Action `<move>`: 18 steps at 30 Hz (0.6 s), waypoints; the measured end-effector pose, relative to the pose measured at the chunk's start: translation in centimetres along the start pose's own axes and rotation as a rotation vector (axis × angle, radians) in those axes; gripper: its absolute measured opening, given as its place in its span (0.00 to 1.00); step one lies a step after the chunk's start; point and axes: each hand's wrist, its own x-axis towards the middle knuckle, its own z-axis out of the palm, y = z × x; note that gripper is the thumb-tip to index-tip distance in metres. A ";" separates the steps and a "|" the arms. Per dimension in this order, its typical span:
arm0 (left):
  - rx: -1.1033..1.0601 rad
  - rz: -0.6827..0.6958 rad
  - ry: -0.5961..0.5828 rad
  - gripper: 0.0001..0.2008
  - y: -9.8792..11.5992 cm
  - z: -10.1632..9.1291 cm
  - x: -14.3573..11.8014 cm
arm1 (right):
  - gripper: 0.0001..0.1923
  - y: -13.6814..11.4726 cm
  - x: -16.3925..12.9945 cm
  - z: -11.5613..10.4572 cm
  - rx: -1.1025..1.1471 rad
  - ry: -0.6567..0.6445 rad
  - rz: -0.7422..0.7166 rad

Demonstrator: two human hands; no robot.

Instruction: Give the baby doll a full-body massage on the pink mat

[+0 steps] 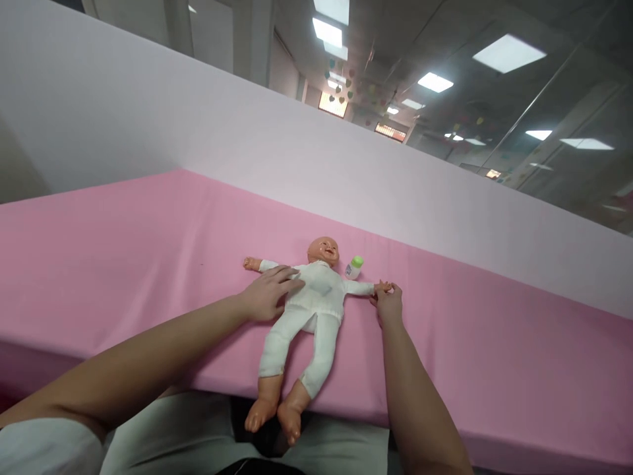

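A baby doll [316, 293] in white cloth clothing lies on its back on the pink padded surface [148, 264], its arms spread and its feet past the near edge. My left hand [271, 291] rests on the side of the doll's torso with the fingers stretched out. At the doll's hand on the right, my right hand [388, 303] is closed in a pinch around its small fingers. Beside the doll's head lies a small white bottle [354, 267] with a green cap.
A pale wall [297, 155] rises behind the pink surface, with a large glass pane [494, 99] above it showing ceiling lights. My legs [173, 435] are against the near edge, below the doll's feet.
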 end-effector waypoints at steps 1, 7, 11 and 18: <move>-0.039 0.053 -0.016 0.35 0.7 0.0 0.0 | 0.41 -0.3 -0.2 0.0 0.003 0.002 -0.012; -0.172 0.286 -0.022 0.40 3.7 -0.8 -0.1 | 0.36 -3.2 -3.4 1.1 -0.121 0.065 -0.289; -0.244 0.385 0.064 0.32 4.7 -0.5 -0.3 | 0.27 -4.6 -6.4 3.6 -0.223 0.023 -0.479; -0.383 0.008 0.264 0.28 3.7 1.3 0.3 | 0.21 -3.6 -8.0 6.8 -0.666 -0.365 -0.944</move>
